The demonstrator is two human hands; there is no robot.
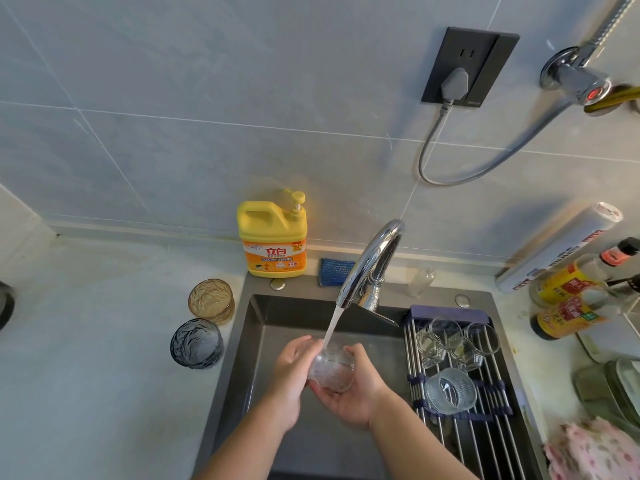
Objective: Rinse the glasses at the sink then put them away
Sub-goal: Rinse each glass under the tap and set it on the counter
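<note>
The task is somewhere in its middle part, as far as I can judge. A clear textured glass [331,372] is held over the dark grey steel sink [258,317], under the stream of water [330,329] that falls from the chrome curved tap [372,258] at the back of the sink. The right hand [358,393] cups this glass from below, its fingers [323,393] curled round the bottom. The left hand [289,374] lies on the other side of the glass with its fingers bent round the wall, so both hands grip it. The glass is tilted and water runs into it; the rinsing of this one is in progress.

On the metal roll-up rack [464,434] that covers the right part of the sink there are already two small clear glasses [434,341] [476,344] lying on their sides and one round ribbed clear glass [450,389]. I suppose these are already rinsed, but the picture cannot prove it.

On the pale surface [86,358] just left of the sink stand an amber textured glass [211,299] and a blue-grey textured glass [196,342], both upright. They look not yet rinsed. So probably two more glasses wait, and after that the whole step of putting away is not yet begun.
</note>
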